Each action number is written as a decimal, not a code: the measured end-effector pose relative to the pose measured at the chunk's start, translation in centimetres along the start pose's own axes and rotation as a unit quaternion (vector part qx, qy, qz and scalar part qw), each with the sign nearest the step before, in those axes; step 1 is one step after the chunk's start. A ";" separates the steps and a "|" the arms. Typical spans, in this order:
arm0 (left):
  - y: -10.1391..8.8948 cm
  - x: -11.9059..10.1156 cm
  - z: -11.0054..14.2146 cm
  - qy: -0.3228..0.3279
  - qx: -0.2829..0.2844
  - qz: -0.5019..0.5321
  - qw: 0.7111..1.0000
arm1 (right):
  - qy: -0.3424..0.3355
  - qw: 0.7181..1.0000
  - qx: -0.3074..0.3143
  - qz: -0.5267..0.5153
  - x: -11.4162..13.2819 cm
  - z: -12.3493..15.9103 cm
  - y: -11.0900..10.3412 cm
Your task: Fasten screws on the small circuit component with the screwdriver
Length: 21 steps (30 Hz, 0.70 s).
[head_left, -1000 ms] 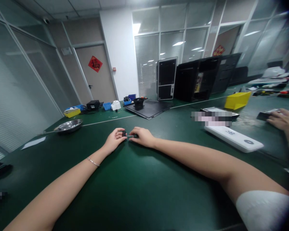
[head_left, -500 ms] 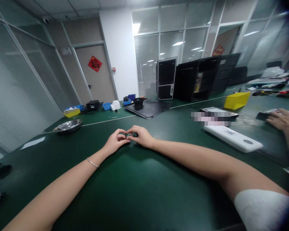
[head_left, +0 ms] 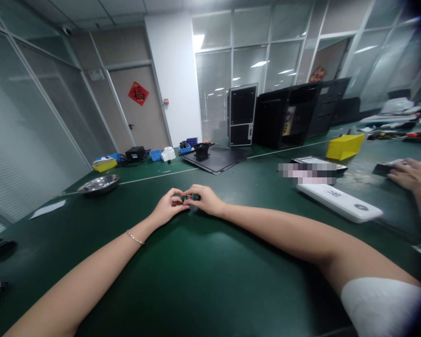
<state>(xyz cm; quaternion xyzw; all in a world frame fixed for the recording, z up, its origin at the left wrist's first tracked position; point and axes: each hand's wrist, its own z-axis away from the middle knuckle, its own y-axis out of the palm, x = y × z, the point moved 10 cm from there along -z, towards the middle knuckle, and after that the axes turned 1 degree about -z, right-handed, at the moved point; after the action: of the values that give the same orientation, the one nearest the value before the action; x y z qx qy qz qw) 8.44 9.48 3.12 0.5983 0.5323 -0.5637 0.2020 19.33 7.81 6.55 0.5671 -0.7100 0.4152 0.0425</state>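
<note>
Over the middle of the green table my left hand (head_left: 165,208) and my right hand (head_left: 208,200) meet at the fingertips. Between them is a small dark-and-green part (head_left: 185,198), too small and too covered by fingers to name. My left thumb and fingers are closed around its left side. My right thumb and fingers pinch it from the right, and a dark piece (head_left: 196,197) shows between them. Whether this piece is joined to the part I cannot tell.
A metal bowl (head_left: 101,185) and paper (head_left: 49,208) lie left. Behind my hands are a dark flat panel (head_left: 219,158) and a black computer case (head_left: 272,117). Right lie a long white device (head_left: 340,202), a yellow bin (head_left: 345,146) and another person's hand (head_left: 412,174).
The fingers of my right hand have shifted slightly at the small part, and more of the dark piece shows between them. My left hand stays in place.
</note>
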 end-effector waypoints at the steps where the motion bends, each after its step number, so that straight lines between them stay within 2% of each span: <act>1: 0.0 0.0 0.0 0.000 0.001 0.003 1.000 | 0.000 1.000 0.001 0.000 0.0 0.0 0.0; 6: 0.0 0.1 0.0 -0.003 0.000 0.014 1.000 | 0.002 1.000 0.002 0.004 -0.3 0.0 0.1; 11: 0.1 0.5 0.0 -0.022 0.017 0.078 0.997 | -0.001 1.000 0.008 0.005 -0.4 0.1 0.2; 14: -0.2 0.9 0.0 -0.040 0.009 0.107 0.993 | -0.008 1.000 0.012 0.001 -0.2 0.1 0.2; 21: -0.5 1.0 -0.1 -0.055 -0.008 0.092 0.994 | -0.031 0.999 0.008 -0.014 0.9 0.2 -0.3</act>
<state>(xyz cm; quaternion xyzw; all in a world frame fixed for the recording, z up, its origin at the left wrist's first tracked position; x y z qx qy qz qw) 7.82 10.11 2.44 0.6111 0.4674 -0.5708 0.2869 19.32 7.04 7.05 0.5902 -0.6992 0.4029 0.0218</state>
